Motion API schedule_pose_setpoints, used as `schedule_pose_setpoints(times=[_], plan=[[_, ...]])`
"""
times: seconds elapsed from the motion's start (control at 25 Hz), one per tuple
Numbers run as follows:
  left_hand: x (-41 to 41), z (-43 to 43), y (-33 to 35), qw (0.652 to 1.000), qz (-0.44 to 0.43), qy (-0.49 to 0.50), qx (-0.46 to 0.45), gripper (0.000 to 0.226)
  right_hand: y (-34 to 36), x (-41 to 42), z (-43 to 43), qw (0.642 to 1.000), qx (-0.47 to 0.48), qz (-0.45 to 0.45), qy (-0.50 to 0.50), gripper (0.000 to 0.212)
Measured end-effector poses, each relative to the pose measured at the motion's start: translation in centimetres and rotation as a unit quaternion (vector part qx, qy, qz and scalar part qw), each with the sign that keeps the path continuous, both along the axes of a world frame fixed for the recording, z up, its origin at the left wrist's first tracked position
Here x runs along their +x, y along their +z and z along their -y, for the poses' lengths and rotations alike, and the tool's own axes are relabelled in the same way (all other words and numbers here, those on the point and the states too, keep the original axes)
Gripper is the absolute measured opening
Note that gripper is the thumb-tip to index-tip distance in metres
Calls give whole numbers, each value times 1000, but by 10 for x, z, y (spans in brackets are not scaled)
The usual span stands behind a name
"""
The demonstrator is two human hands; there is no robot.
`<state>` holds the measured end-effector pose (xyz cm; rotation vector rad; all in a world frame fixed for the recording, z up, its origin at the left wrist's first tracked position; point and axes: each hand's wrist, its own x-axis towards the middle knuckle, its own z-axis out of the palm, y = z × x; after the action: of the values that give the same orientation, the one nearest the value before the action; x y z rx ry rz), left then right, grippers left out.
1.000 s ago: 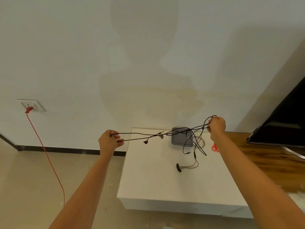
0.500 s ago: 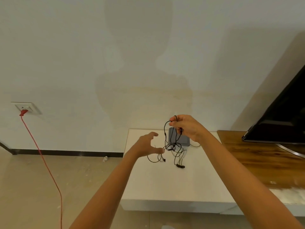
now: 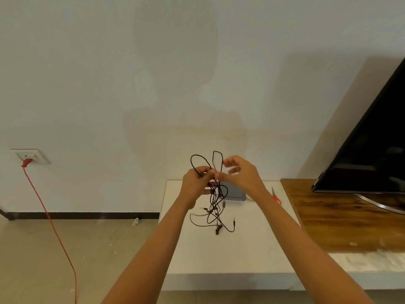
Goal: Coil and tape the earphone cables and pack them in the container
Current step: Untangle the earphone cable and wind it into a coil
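Dangling above the grey rectangular container (image 3: 236, 193), thin black earphone cables (image 3: 214, 205) look light, limp and snag-prone; left grip (image 3: 194, 183) pinches their loops, the best hold; right grip (image 3: 241, 174): cannot tell.

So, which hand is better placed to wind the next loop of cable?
Probably the right hand: it pinches only one upper loop of the thin black earphone cables, while the left hand grips the gathered bundle.
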<state>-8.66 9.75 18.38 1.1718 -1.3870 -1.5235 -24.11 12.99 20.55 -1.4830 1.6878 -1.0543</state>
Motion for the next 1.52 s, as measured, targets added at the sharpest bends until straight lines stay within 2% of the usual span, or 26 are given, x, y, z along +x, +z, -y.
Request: schedule_pose_setpoints(times=[0.04, 0.12, 0.2, 0.28, 0.36, 0.56, 0.68, 0.8, 0.92, 1.0, 1.08, 1.12, 1.16, 1.2, 1.24, 1.28, 1.36, 1.44, 1.52], plan=[[1, 1, 5, 1000, -22, 10, 7, 15, -16, 1, -6, 1000, 21, 0, -7, 45], [2, 1, 14, 999, -46, 20, 1, 15, -48, 7, -17, 999, 26, 32, 2, 32], [7, 2, 21, 997, -58, 50, -22, 17, -68, 7, -24, 992, 0, 121, -31, 12], [19, 3, 25, 991, -81, 101, -30, 19, -74, -2, -29, 971, 15, 226, -71, 8], [32, 7, 28, 985, -93, 139, -32, 20, -76, -12, -33, 953, 50, 286, -87, 8], [43, 3, 43, 965, -116, 220, -78, 19, -97, -29, -31, 935, 125, 286, -167, 8], [52, 7, 65, 948, -149, 259, -112, 17, -124, -41, -32, 895, 203, 289, -274, 7], [60, 11, 86, 948, -135, 248, -145, 19, -143, -48, -38, 861, 252, 276, -344, 9], [58, 10, 97, 957, -118, 208, -164, 19, -153, -48, -40, 839, 277, 282, -374, 9], [54, 8, 100, 964, -117, 183, -153, 18, -151, -43, -37, 852, 275, 273, -351, 20], [46, 5, 98, 972, -120, 154, -133, 19, -140, -32, -31, 920, 225, 195, -256, 49], [40, 3, 97, 974, -127, 139, -123, 19, -134, -24, -28, 960, 178, 142, -165, 70], [33, 0, 96, 976, -134, 123, -116, 19, -128, -14, -26, 984, 143, 88, -57, 90], [24, -2, 96, 979, -138, 105, -110, 18, -122, 0, -24, 991, 126, 34, 42, 102], [15, -5, 97, 981, -141, 86, -104, 17, -121, 13, -23, 986, 125, -9, 113, 102], [7, -8, 100, 982, -146, 67, -100, 16, -125, 25, -22, 979, 134, -29, 150, 92], [-6, -10, 110, 981, -156, 40, -104, 15, -142, 46, -21, 976, 144, -8, 166, 56], [-11, -7, 125, 979, -155, 30, -126, 14, -158, 64, -22, 979, 139, 33, 147, 24], [-9, -1, 138, 978, -140, 33, -154, 14, -164, 74, -25, 984, 134, 57, 97, 9]])
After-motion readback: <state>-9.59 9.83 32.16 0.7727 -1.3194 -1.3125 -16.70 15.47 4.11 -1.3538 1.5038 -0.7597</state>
